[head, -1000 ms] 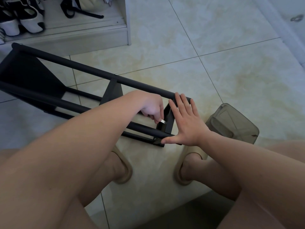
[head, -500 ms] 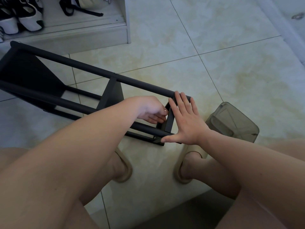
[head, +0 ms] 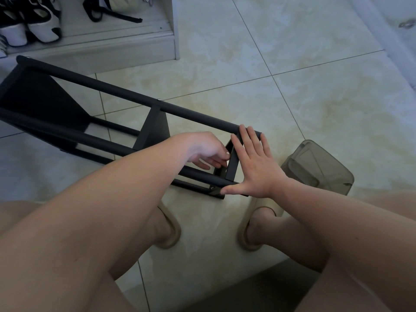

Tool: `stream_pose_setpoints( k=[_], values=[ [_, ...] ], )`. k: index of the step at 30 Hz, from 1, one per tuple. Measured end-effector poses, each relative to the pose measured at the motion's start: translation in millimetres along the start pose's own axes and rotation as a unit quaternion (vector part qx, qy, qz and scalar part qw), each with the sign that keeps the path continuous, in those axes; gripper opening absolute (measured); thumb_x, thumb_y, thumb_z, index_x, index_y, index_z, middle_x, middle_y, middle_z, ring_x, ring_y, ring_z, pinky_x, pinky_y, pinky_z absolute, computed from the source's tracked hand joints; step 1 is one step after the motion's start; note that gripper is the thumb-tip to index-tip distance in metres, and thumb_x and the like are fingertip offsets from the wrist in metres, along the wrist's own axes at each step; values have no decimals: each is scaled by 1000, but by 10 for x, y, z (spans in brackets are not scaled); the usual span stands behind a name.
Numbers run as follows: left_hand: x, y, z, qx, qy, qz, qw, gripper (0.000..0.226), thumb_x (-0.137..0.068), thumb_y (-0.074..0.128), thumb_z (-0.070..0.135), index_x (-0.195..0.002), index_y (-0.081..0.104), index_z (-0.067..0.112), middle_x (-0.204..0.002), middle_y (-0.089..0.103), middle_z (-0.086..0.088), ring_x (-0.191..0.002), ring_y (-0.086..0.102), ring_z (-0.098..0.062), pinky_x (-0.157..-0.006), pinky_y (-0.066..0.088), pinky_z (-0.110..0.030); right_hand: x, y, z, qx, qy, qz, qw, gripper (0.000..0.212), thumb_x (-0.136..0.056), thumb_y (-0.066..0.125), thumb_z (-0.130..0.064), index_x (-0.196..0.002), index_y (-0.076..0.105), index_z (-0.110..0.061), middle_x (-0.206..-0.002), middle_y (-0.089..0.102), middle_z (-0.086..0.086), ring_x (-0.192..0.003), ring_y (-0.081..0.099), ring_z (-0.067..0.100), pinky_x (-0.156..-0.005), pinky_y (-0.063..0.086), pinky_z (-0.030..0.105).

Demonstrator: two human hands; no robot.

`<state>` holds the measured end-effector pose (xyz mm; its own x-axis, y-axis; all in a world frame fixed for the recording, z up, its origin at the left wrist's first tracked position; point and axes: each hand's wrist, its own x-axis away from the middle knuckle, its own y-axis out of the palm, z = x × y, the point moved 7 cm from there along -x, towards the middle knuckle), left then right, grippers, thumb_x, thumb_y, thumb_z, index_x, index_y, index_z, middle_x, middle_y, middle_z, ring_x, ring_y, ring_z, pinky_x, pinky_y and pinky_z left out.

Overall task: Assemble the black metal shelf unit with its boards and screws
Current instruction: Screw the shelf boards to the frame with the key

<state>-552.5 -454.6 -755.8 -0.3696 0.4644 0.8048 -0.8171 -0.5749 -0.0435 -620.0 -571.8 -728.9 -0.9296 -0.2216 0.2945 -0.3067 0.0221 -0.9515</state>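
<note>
1. While the black shelf frame (head: 112, 91) lies on its side on the tiled floor, its near end board (head: 233, 165) stands just beyond my feet. I place everything else from that board.
2. My right hand (head: 258, 167) lies flat against the outer face of the end board, with the fingers straight and together and the thumb spread low toward the bottom corner. It grasps nothing and only braces.
3. My left hand (head: 207, 152) reaches inside the frame to the inner face of the end board, and its fingertips (head: 219, 162) touch the board. The thumb is hidden, so I cannot tell whether they pinch a screw or just feel for the hole.
4. I judge that the step is fixing this end board to the tubes (head: 193, 114). To do it well, I should press my right palm squarely so the board sits flush on the tube ends. I should find the hole by touch and start any screw with light finger turns so it does not cross-thread.
5. My push should run along the tubes, not across them, or the frame may slide or roll away from the board.
6. Beyond the end board, the middle board (head: 155, 129) and the far board (head: 40, 97) already sit between the tubes. A smoky plastic bin (head: 319, 167) lies just to the right of the end board, out of my way.
</note>
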Motion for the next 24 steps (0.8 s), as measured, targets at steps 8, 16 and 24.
stream_pose_setpoints(
  k=[8, 16, 24],
  values=[
    [-4, 27, -34, 5, -16, -7, 1000, 4, -99, 61, 19, -98, 65, 18, -75, 77, 5, -95, 69, -14, -87, 54, -39, -2, 3, -1, -4, -1, 4, 1000, 144, -57, 22, -107, -162, -6, -12, -166, -25, 13, -151, -30, 26, -123, -17, 49],
    [-9, 73, -69, 54, -44, -8, 998, 12, -101, 55, 21, -96, 66, 16, -71, 76, 7, -93, 66, -13, -101, 47, -44, -4, 4, -3, -3, -1, 9, 1000, 144, -58, 22, -107, -162, -4, -11, -166, -23, 13, -151, -29, 26, -123, -16, 49],
    [-9, 108, -76, 21, -56, -27, 998, 19, -104, 49, 21, -96, 65, 15, -82, 74, 3, -89, 66, -11, -92, 48, -38, 1, 19, -13, -2, -2, 15, 1000, 144, -59, 24, -107, -162, -5, -11, -167, -22, 14, -152, -26, 28, -124, -13, 52]
  ],
)
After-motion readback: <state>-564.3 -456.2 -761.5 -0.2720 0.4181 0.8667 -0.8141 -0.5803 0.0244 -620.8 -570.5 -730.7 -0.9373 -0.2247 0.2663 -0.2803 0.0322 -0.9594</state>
